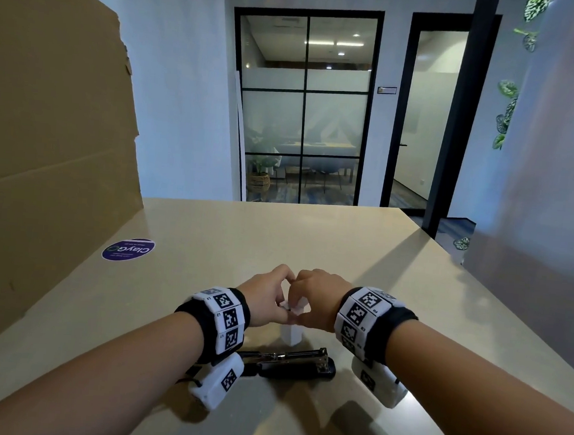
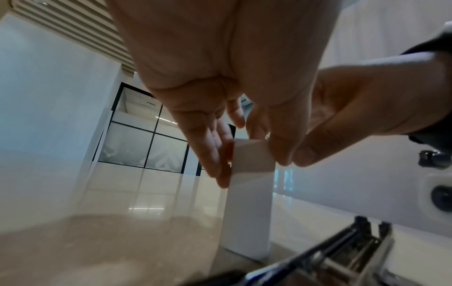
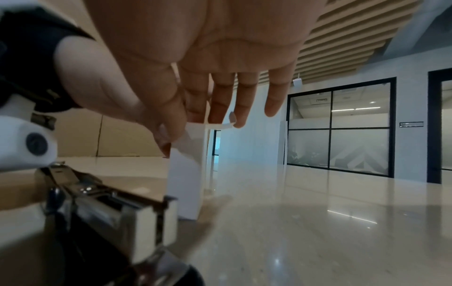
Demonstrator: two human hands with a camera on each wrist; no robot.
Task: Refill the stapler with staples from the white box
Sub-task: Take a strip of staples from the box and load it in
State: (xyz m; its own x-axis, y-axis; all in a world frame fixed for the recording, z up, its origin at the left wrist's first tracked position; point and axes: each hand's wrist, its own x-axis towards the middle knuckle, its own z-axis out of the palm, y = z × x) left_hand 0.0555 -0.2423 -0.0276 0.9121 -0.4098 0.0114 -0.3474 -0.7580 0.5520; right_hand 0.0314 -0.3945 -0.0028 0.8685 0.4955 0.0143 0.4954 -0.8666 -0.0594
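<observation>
Both hands meet atop the upright white box (image 1: 291,332): left hand (image 1: 264,299) pinches its upper sides, right hand (image 1: 319,297) pinches the top flap. Their fingers hide its opening; the stapler (image 1: 296,364) lies opened just below, partly behind the wrists

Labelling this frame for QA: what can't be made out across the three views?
- Contents of the white box: the top is covered by the left hand and right hand in the head view; both wrist views look up from below.
- Stapler rear end: hidden behind the left wrist camera in the head view.
- Stapler magazine: blurred in both wrist views, so staples inside are unreadable.
- Purple sticker: small print too small.
</observation>
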